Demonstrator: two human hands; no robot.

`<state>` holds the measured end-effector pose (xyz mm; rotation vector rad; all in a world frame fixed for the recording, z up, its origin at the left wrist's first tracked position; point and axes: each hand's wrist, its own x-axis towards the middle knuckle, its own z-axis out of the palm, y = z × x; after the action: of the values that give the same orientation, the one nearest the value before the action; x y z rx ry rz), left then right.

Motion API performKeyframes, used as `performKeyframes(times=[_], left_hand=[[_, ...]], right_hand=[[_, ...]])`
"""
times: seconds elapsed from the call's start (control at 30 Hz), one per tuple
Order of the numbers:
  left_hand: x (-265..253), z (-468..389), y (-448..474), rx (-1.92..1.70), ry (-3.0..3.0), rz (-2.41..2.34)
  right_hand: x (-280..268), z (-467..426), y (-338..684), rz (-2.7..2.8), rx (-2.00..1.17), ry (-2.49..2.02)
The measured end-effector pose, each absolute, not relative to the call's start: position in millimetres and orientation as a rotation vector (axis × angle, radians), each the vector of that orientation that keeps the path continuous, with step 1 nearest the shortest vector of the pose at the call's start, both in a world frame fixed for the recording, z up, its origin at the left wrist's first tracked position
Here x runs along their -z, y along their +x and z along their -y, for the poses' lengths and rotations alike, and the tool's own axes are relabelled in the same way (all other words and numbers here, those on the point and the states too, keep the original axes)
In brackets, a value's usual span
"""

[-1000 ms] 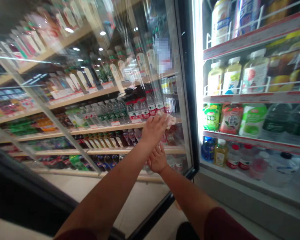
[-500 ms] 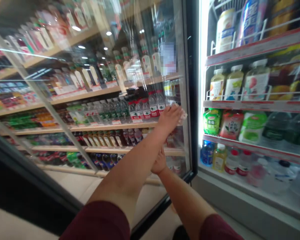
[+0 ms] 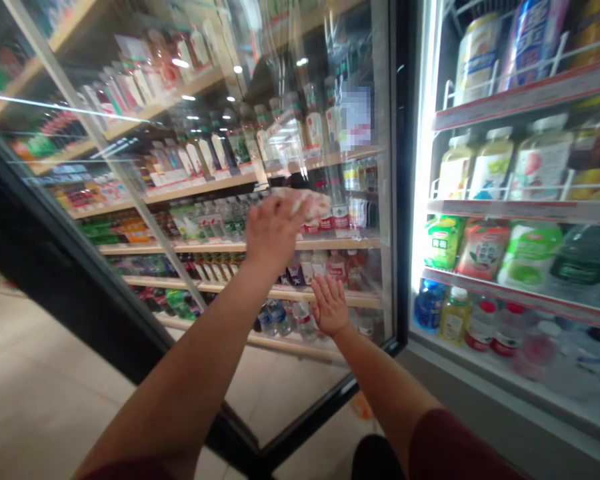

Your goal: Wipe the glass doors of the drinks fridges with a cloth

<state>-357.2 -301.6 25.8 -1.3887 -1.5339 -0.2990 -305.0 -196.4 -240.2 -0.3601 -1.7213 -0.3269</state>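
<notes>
My left hand [image 3: 271, 233] presses a crumpled pale cloth [image 3: 311, 205] with reddish patches against the glass door [image 3: 275, 410]. Its fingers lie over the near side of the cloth, partly hiding it. Lower and to the right, my right hand [image 3: 329, 308] rests flat on the same glass, fingers spread and holding nothing. The door stands open and has a thick black frame [image 3: 313, 417]. Bottles on shelves show through the pane, along with light reflections.
To the right is a lit cooler with drinks behind wire rails on its shelves [image 3: 510, 210]. Wooden shelves [image 3: 220, 180] of bottles stand beyond the door. A pale tiled floor [image 3: 40, 373] is at lower left, and a dark shoe [image 3: 375, 460] shows at the bottom.
My left hand has moved left across the glass with the cloth, away from the door's right edge. My right hand stays low on the pane and shows more fully. The view has shifted left.
</notes>
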Motion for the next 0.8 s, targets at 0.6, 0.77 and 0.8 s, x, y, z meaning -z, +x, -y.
performKeyframes(times=[0.6, 0.77, 0.8], left_hand=[[17.6, 443.1, -407.9, 0.472, -0.766, 1.599], [84.5, 449.0, -411.2, 0.315, -0.987, 1.607], [87.0, 452.0, -412.7, 0.355, -0.984, 1.628]], right_hand=[[255.4, 191.3, -307.1, 1.744, 0.306, -0.398], [256.6, 191.4, -306.9, 1.756, 0.284, -0.392], [256.2, 191.5, -306.4, 1.753, 0.289, -0.389]])
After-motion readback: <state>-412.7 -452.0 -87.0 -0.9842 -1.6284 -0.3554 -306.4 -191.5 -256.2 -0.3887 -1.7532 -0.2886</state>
